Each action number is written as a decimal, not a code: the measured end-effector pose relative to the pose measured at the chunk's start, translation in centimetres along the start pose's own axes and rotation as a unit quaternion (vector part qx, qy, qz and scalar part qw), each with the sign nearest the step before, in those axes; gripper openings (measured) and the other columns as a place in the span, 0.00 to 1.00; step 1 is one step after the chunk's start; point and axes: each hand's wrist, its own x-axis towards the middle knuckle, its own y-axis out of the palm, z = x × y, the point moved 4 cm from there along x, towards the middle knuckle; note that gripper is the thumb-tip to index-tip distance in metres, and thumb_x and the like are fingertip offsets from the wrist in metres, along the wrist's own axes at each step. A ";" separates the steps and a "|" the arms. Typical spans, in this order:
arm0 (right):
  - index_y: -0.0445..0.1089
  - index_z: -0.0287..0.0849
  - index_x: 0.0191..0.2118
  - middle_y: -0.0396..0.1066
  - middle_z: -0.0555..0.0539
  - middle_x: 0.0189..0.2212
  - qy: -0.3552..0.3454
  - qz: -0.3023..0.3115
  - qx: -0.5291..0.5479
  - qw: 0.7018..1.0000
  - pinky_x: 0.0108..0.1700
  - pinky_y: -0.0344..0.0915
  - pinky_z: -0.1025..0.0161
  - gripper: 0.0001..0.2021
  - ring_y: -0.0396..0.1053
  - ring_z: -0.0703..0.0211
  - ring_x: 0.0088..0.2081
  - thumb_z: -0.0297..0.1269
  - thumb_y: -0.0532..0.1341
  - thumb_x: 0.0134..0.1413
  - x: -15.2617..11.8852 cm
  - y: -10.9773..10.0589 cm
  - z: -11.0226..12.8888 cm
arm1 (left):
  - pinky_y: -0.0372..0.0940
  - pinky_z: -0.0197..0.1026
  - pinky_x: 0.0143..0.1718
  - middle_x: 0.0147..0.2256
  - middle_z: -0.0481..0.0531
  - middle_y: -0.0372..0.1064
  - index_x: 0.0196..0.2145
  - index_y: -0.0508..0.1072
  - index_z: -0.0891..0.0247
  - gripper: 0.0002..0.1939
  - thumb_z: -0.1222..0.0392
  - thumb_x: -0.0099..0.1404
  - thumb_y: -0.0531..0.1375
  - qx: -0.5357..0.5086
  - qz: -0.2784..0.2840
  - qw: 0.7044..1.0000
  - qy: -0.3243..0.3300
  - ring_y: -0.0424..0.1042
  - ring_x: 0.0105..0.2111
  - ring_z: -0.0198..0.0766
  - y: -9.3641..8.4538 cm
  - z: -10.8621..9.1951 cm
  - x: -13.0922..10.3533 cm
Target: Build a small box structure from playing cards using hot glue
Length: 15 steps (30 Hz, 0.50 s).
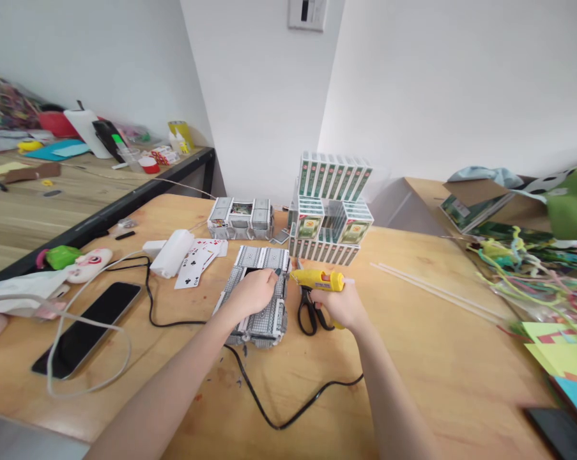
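Observation:
A yellow hot glue gun (315, 278) is gripped in my right hand (342, 305), its nozzle pointing left. My left hand (258, 291) is closed over a box-like model built of grey patterned playing cards (264, 322); a small dark bit shows at its fingertips, too small to name. The glue gun's nozzle is close to those fingertips, at the model's right edge. Black-handled scissors (308, 314) lie under the glue gun, partly hidden by it. Behind stands a second card model (240, 217), and right of that a stack of green-and-white card boxes (333, 176).
Loose playing cards (195, 265) lie beside a white block (173, 253) on the left. A phone (89, 329), a pale cable (58, 338) and a black cord (269, 418) spread over the table. Clear sticks (432, 291) and coloured paper (563, 348) are to the right.

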 end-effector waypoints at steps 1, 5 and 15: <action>0.61 0.42 0.12 0.62 0.53 0.12 0.002 0.001 0.000 1.000 0.21 0.56 0.69 0.05 0.61 0.64 0.19 0.30 0.56 0.30 0.0 0.0 0.0 | 0.60 0.41 0.38 0.41 0.59 0.73 0.34 0.69 0.63 0.17 0.57 0.67 0.43 0.000 0.000 1.000 0.000 0.71 0.41 0.45 0.0 0.0 0.0; 0.60 0.42 0.12 0.62 0.54 0.12 -0.003 0.007 0.003 1.000 0.21 0.56 0.70 0.05 0.60 0.64 0.18 0.30 0.56 0.30 -0.1 0.0 0.1 | 0.60 0.41 0.37 0.39 0.59 0.73 0.32 0.69 0.62 0.18 0.56 0.67 0.43 0.000 -0.002 1.000 0.000 0.71 0.40 0.45 0.0 -0.1 0.0; 0.59 0.42 0.12 0.61 0.54 0.11 0.001 0.045 0.030 0.999 0.19 0.54 0.69 0.06 0.59 0.65 0.17 0.29 0.55 0.31 -0.3 0.0 0.2 | 0.61 0.41 0.38 0.39 0.59 0.73 0.33 0.70 0.62 0.18 0.56 0.67 0.43 0.003 -0.006 1.000 -0.007 0.71 0.41 0.45 0.0 0.0 -0.1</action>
